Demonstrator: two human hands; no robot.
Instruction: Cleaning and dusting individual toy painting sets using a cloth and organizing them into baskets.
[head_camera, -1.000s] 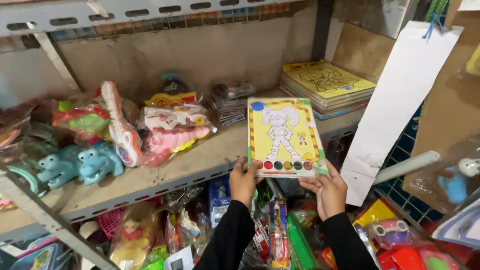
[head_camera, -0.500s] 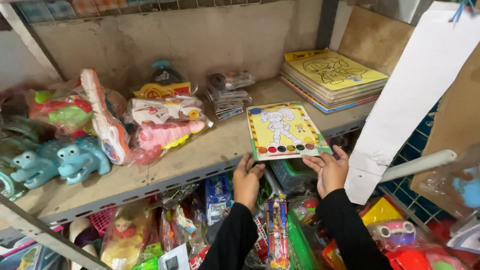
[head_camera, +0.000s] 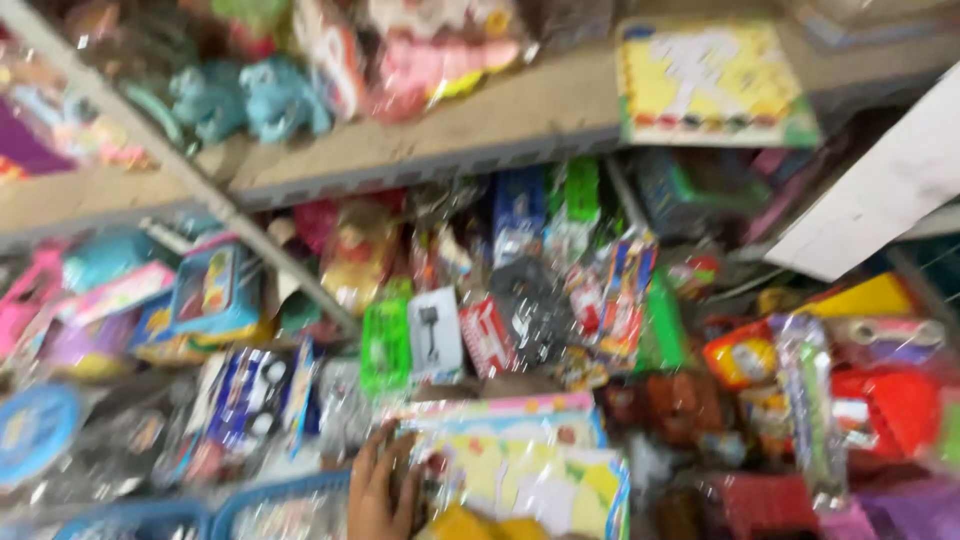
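One hand (head_camera: 380, 490) rests on stacked yellow paper colouring sheets (head_camera: 520, 470), fingers' grip unclear in blur; other hand unseen.

Single head view, pitched steeply down past the shelf edge (head_camera: 400, 160) onto packed toys below. Close range, heavy motion blur. One hand (head_camera: 380, 490) at bottom edge. No second view, so nothing shared.

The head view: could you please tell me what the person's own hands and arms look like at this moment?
Only one hand shows, at the bottom edge and blurred; which hand it is cannot be told. It is bare, with no glove, ring or watch visible. No sleeve or forearm is in view.
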